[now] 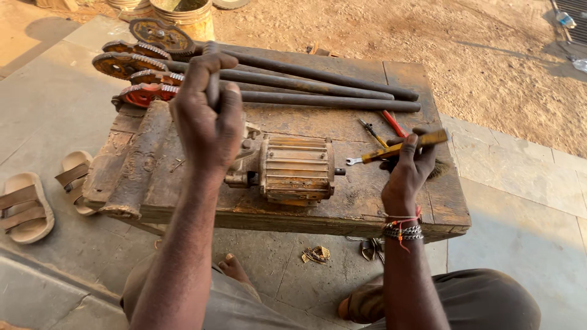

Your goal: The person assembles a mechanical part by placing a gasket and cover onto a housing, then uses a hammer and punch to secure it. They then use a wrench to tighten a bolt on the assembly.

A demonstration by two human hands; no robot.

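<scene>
Over the bench, right hand [408, 164] holds brush [403, 146] pointing up-right.

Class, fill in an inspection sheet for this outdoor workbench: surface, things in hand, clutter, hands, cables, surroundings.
Surface: worn wooden bench, stained and scratched, low on paving.
Things in hand: rusty electric motor lying mid-bench; dark metal rod; yellow-handled brush.
Clutter: long shafts with toothed wheels along the far edge; small spanner; red-handled tool; rusty block on the left.
Hands: left hand fisted round the rod; right hand gripping the brush.
Cables: nothing seen on the bench; small wire coil on the ground.
Surroundings: sandals on paving, sandy ground, yellow bucket behind.
</scene>
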